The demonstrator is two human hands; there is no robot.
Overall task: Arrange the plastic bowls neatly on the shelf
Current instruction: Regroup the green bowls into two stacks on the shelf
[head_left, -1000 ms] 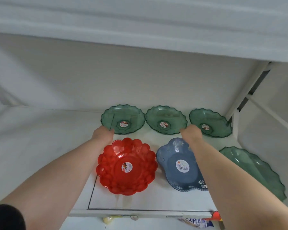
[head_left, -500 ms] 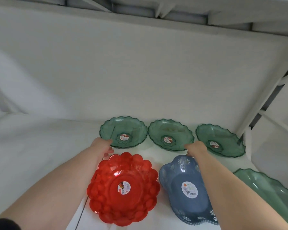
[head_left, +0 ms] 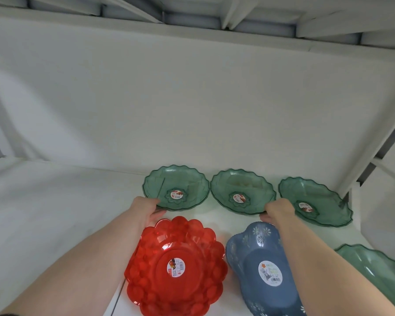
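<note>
1. Now both hands sit farther back than a second ago, at the green row behind the red bowl (head_left: 176,266).
2. Left hand (head_left: 146,209) pinches the near rim of the left green bowl (head_left: 176,188).
3. Right hand (head_left: 279,210) reaches between the middle green bowl (head_left: 243,191) and right green bowl (head_left: 315,201); its grip cannot be told.
4. Likely straightening that row; the blue bowl (head_left: 267,267), right of the red one, waits on the shelf (head_left: 55,201).
</note>
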